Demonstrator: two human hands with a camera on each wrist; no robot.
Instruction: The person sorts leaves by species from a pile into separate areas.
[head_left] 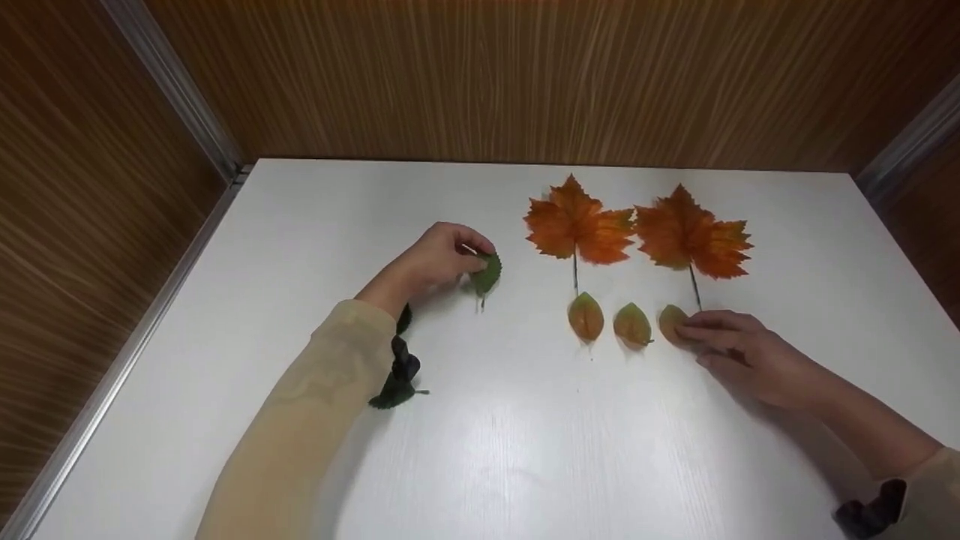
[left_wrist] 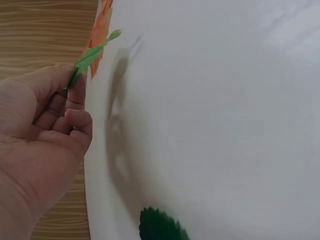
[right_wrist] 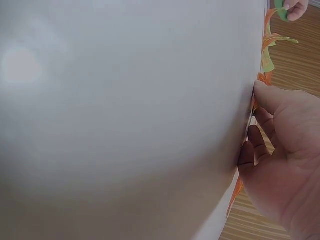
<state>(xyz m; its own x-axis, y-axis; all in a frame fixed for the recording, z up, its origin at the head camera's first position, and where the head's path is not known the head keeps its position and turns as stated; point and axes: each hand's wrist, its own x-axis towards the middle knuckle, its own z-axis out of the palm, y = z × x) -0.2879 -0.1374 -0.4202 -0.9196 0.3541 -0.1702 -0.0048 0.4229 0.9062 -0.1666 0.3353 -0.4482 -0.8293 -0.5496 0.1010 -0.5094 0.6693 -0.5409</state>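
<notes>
My left hand [head_left: 439, 259] pinches a small green leaf [head_left: 489, 274] with a serrated edge between thumb and fingertips, above the table. In the left wrist view the same leaf [left_wrist: 89, 57] shows edge-on, its stem pointing away. On the right, fingertips of my right hand [head_left: 757, 360] rest on a small yellow-orange leaf [head_left: 671, 321], covering part of it; the thumb stands apart from it. Two similar small leaves, one left [head_left: 586, 318] and one nearer [head_left: 633, 325], lie in a row beside it. Behind them lie two large orange maple leaves, left [head_left: 574, 225] and right [head_left: 690, 232].
Dark green leaves lie by my left sleeve, one [head_left: 391, 391] in front and another [head_left: 405, 319] partly hidden by the arm. The white table [head_left: 510, 450] is bordered by wood-grain panels [head_left: 480, 82] behind and at the sides.
</notes>
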